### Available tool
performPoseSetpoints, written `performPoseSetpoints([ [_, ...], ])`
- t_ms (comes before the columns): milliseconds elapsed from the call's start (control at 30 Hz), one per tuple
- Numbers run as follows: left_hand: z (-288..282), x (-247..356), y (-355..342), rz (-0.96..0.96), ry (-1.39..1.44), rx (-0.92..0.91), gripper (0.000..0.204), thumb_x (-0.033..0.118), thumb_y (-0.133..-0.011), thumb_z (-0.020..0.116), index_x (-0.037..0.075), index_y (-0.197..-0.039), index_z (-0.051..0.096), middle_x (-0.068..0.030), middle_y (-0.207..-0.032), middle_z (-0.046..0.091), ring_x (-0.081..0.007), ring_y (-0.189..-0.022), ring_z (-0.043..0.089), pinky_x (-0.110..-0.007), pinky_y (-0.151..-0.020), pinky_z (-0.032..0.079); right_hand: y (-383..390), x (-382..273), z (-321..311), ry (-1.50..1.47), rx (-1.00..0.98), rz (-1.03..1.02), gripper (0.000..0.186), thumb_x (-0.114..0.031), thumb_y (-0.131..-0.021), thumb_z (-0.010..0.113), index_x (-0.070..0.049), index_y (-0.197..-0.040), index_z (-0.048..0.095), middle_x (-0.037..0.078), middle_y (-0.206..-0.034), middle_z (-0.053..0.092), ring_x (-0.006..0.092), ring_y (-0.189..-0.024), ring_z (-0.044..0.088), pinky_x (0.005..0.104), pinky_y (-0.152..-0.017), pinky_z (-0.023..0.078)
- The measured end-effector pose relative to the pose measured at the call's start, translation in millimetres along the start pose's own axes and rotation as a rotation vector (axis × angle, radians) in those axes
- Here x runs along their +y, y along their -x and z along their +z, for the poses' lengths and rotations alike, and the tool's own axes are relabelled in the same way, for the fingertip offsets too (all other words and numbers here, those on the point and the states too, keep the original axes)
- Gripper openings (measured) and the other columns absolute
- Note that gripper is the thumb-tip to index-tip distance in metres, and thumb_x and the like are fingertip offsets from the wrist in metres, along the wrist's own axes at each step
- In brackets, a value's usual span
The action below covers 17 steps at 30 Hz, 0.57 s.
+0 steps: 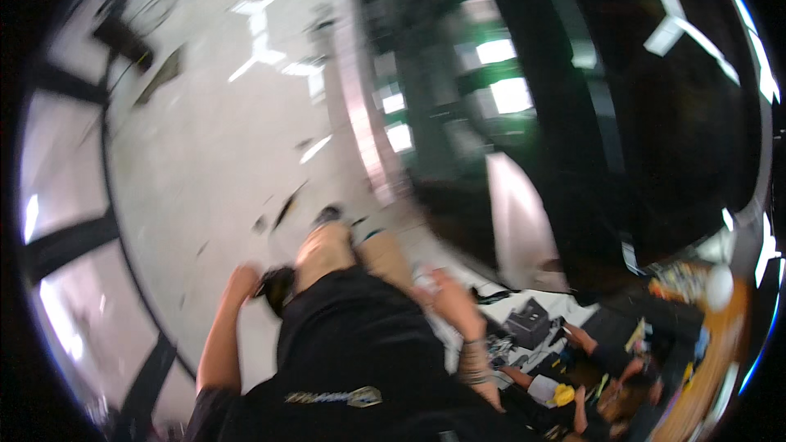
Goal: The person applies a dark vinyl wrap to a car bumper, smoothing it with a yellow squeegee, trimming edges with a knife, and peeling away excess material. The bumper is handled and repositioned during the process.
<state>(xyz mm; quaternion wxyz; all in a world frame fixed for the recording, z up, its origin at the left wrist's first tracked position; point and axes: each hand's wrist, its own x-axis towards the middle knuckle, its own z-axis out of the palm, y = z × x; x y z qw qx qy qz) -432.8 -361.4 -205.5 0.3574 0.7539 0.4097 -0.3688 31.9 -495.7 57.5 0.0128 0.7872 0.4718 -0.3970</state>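
My left hand hangs beside my left thigh, its fingers closed on a dark, glossy, rounded object; motion blur hides what kind it is. On the other side, my right hand is held low by my right leg with its fingers curled. A small pale thing shows at those fingertips, too smeared to name. Next to me on the right stands a large black car body, its shiny surface full of light reflections. Neither hand touches it.
To the right rear, people's hands are near a white worktop with a dark box and cables. A wooden surface runs along the right edge. A dark cylindrical object stands far left on the pale, shiny floor.
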Motion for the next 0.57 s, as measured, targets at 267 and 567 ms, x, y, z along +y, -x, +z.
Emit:
performPoseSetpoints([
  [267,11.7,39.1,53.2,-0.175,0.245,0.564,0.018,0.018,-0.084,0.06,0.0,-0.087,0.061,-0.0201,-0.083,0.064,-0.0388,-0.088,0.062,-0.048,-0.078,0.049,-34.5,-6.9,-12.0,-0.017,0.009,-0.225,0.059,-0.038,-0.091,0.063,-0.004,-0.136,0.048,0.025,-0.118,0.06,0.0411,-0.109,0.059,0.0455,-0.092,0.049],
  [567,-13.4,155.2,90.5,-0.033,0.681,0.639,0.025,0.025,-0.089,0.059,0.003,-0.096,0.07,-0.0256,-0.089,0.065,-0.0447,-0.089,0.061,-0.05,-0.08,0.049,-46.3,54.5,3.8,-0.144,-0.135,-0.173,0.052,-0.02,-0.087,0.07,-0.005,-0.135,0.054,0.025,-0.111,0.064,0.0352,-0.099,0.065,0.044,-0.087,0.05],
])
